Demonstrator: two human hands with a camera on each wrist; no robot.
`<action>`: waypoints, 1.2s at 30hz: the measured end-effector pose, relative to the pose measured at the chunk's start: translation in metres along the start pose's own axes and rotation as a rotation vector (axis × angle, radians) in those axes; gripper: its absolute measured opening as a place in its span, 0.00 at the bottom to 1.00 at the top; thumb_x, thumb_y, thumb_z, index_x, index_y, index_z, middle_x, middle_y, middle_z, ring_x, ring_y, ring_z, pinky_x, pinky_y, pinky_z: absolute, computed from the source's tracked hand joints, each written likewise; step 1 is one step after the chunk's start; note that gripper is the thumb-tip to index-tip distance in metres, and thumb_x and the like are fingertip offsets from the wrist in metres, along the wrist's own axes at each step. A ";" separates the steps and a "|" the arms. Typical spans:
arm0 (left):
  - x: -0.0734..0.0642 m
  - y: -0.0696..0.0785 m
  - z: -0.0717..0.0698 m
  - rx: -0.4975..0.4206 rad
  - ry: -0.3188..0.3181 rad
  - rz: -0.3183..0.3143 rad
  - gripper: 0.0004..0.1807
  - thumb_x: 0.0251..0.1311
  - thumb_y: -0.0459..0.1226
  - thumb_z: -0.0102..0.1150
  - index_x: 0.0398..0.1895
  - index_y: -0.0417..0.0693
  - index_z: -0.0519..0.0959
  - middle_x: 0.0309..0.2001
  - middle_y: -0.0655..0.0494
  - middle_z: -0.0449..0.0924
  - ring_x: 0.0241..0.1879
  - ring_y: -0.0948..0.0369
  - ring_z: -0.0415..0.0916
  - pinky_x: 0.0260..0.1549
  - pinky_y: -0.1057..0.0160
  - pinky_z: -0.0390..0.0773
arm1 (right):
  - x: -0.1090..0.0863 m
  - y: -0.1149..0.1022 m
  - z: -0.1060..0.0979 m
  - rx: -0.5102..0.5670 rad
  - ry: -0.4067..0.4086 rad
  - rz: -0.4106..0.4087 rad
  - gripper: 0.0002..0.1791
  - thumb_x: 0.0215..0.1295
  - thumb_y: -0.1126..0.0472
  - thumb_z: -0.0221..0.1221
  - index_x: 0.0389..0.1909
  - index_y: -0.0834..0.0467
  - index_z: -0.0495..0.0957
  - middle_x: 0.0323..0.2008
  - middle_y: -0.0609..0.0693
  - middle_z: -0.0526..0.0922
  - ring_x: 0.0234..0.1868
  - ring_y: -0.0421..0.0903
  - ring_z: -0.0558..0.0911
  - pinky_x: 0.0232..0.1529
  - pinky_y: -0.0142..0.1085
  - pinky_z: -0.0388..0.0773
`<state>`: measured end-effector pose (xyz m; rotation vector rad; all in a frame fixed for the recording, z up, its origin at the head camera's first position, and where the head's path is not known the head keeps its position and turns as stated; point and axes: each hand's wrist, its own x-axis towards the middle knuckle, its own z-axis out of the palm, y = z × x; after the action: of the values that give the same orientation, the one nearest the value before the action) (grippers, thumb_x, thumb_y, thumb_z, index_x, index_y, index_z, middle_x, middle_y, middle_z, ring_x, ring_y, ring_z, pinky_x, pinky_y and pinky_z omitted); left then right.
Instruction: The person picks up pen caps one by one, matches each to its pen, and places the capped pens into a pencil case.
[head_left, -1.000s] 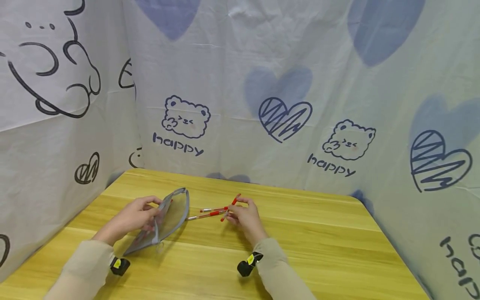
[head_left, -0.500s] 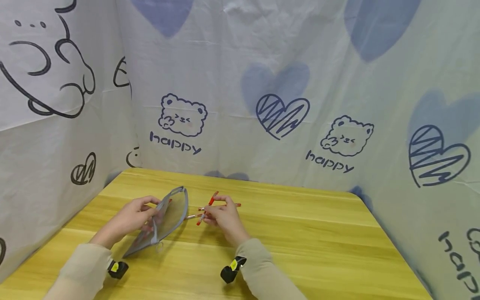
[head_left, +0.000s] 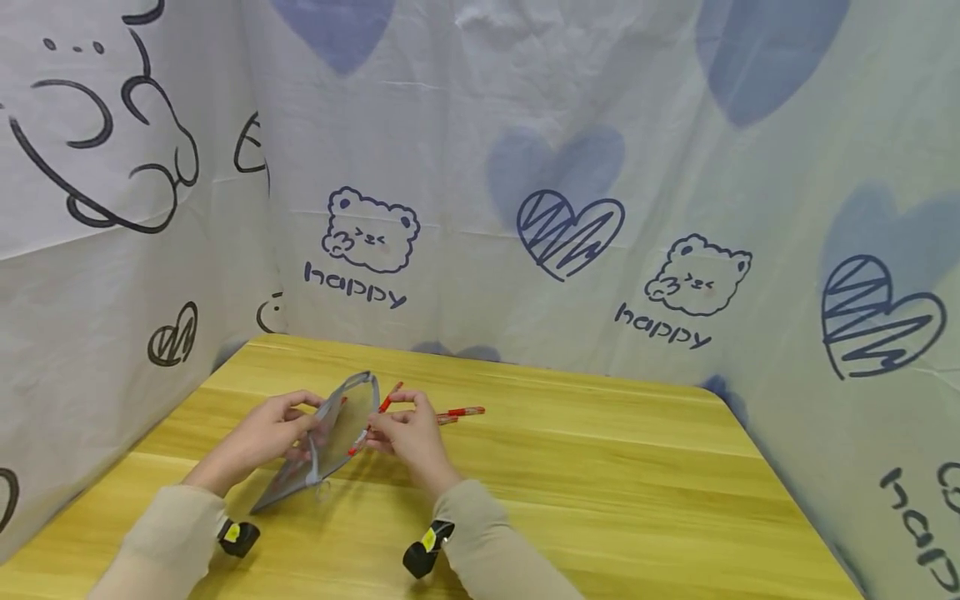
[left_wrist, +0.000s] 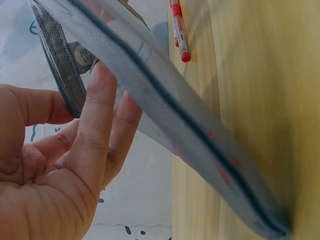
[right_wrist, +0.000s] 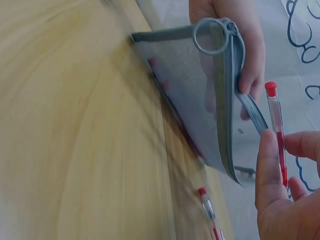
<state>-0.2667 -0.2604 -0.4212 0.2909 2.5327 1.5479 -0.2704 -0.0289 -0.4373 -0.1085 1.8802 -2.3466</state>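
A grey see-through zip pouch [head_left: 339,437] stands tilted at the left of the table, its zipped mouth spread apart towards the right. My left hand [head_left: 262,435] grips its edge, thumb outside and fingers at the opening. Red spots show through the pouch wall in both wrist views; what they belong to is unclear. Between thumb and fingers, my right hand [head_left: 412,440] pinches a red gel pen [right_wrist: 276,120], tilted and right beside the pouch's mouth. Behind that hand, two more red pens [head_left: 467,412] lie on the table, partly hidden.
The yellow wood-grain table [head_left: 600,500] extends to the right and front. White cloth [head_left: 480,300] printed with hearts and bears hangs behind it and along both sides. A ring pull [right_wrist: 211,36] hangs at the pouch's zip end.
My right hand has moved left with the pen, from above the loose pens to the pouch's mouth. The left hand and the pouch have stayed nearly still.
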 end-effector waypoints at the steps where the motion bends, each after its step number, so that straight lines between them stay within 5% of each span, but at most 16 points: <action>1: 0.000 0.000 0.000 -0.002 -0.001 0.001 0.19 0.82 0.33 0.47 0.70 0.34 0.71 0.47 0.40 0.88 0.36 0.56 0.83 0.36 0.54 0.89 | 0.000 0.000 0.002 -0.004 -0.002 -0.005 0.23 0.70 0.71 0.67 0.61 0.62 0.69 0.37 0.54 0.83 0.27 0.41 0.86 0.35 0.35 0.89; 26: -0.001 0.001 -0.001 -0.021 -0.014 0.015 0.19 0.82 0.34 0.48 0.69 0.34 0.72 0.50 0.39 0.88 0.40 0.56 0.87 0.37 0.53 0.89 | -0.004 0.006 0.043 -0.072 -0.004 0.025 0.21 0.69 0.70 0.69 0.58 0.63 0.73 0.35 0.54 0.87 0.31 0.49 0.92 0.36 0.37 0.90; 36: -0.001 -0.003 -0.010 -0.023 -0.002 0.005 0.22 0.83 0.35 0.46 0.72 0.32 0.69 0.55 0.34 0.86 0.49 0.52 0.87 0.41 0.54 0.90 | -0.005 0.009 0.045 -0.062 -0.047 0.053 0.16 0.68 0.72 0.69 0.53 0.64 0.77 0.31 0.51 0.84 0.25 0.42 0.88 0.34 0.35 0.89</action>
<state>-0.2679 -0.2706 -0.4188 0.2957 2.5125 1.5763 -0.2588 -0.0737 -0.4365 -0.1176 1.9101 -2.2317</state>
